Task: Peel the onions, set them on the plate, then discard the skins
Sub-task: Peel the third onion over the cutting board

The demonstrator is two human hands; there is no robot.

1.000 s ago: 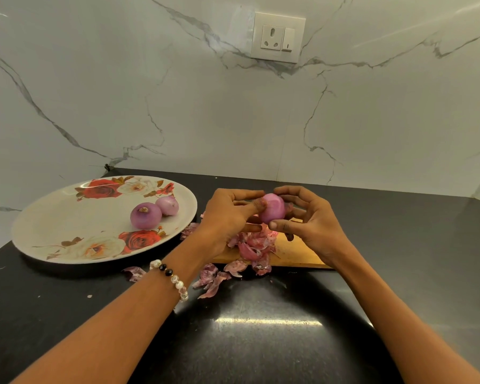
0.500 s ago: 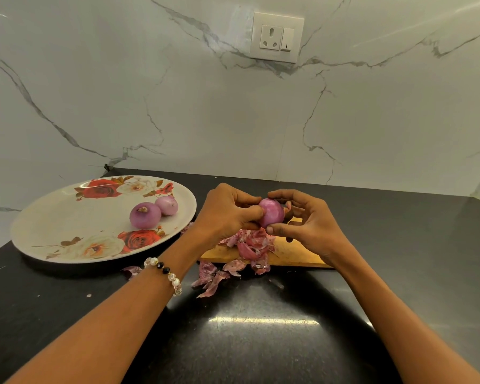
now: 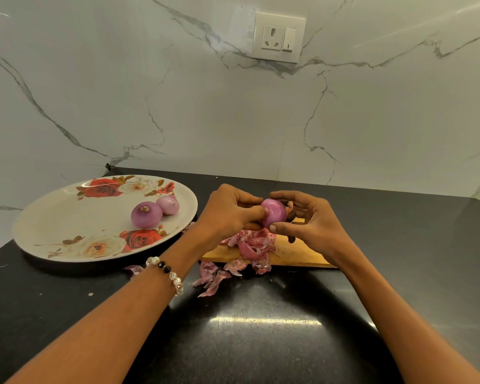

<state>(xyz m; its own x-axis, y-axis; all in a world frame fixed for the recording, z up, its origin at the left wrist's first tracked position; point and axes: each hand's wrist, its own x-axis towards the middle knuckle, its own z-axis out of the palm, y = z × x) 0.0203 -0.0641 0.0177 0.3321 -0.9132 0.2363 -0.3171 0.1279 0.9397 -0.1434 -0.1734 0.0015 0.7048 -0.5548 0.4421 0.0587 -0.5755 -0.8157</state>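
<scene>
A purple onion is held above the wooden cutting board between both hands. My left hand grips its left side, thumb and fingers curled round it. My right hand grips its right side, thumb under the onion and fingers over the top. A bit of loose skin shows behind the onion by my right fingers. Two peeled onions, a larger one and a smaller one, lie on the floral plate at the left. A heap of onion skins lies on the board, and more skins spill onto the counter.
The black counter runs to a marble wall with a power socket. One stray skin lies by the plate's front rim. My left wrist wears a bead bracelet.
Both hands keep the onion and have turned it slightly; my left fingers have closed tighter on its left side. The plate and skins have not moved.
</scene>
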